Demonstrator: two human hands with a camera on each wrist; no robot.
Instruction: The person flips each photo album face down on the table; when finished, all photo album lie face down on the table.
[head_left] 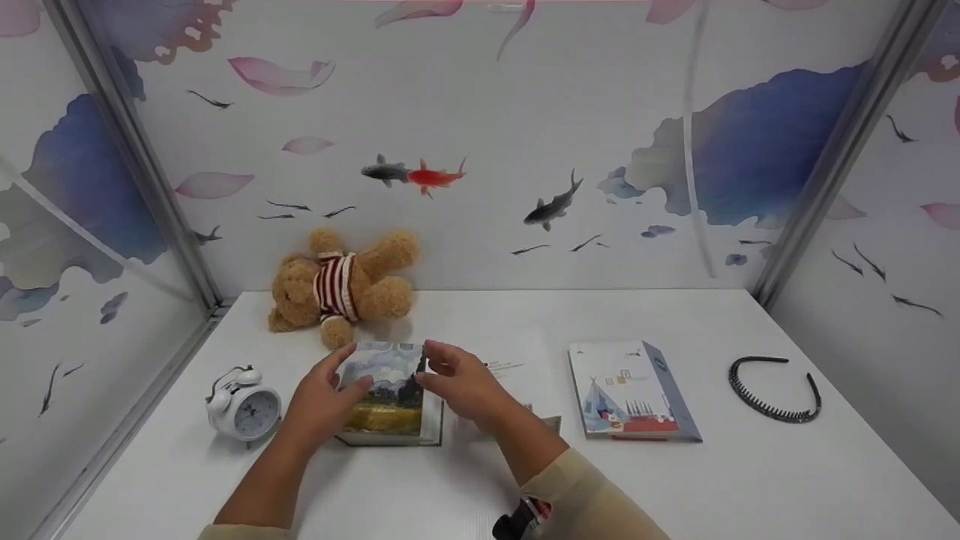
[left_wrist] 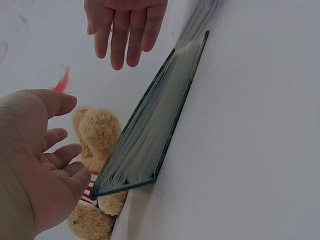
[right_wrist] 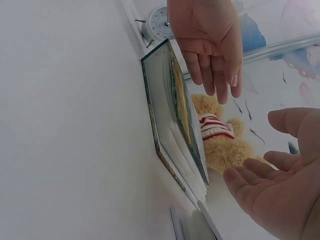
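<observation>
A thick hardcover book [head_left: 386,409] with a painted landscape cover lies closed on the white table, its page block showing in the left wrist view. My left hand [head_left: 324,401] is over its left side, fingers loosely bent. Over the right edge hovers my right hand [head_left: 466,384], thumb and fingers spread apart. Both wrist views show the palms facing the book, with neither the left hand [left_wrist: 37,165] nor the right hand [right_wrist: 280,175] gripping anything. Whether a fingertip brushes the cover cannot be told.
Behind the book lies a teddy bear [head_left: 337,289] in a striped sweater. A white alarm clock [head_left: 247,409] stands at left. To the right are another book [head_left: 626,394] and a black headband [head_left: 776,390]. A white printed item [head_left: 517,367] is partly hidden behind my right arm.
</observation>
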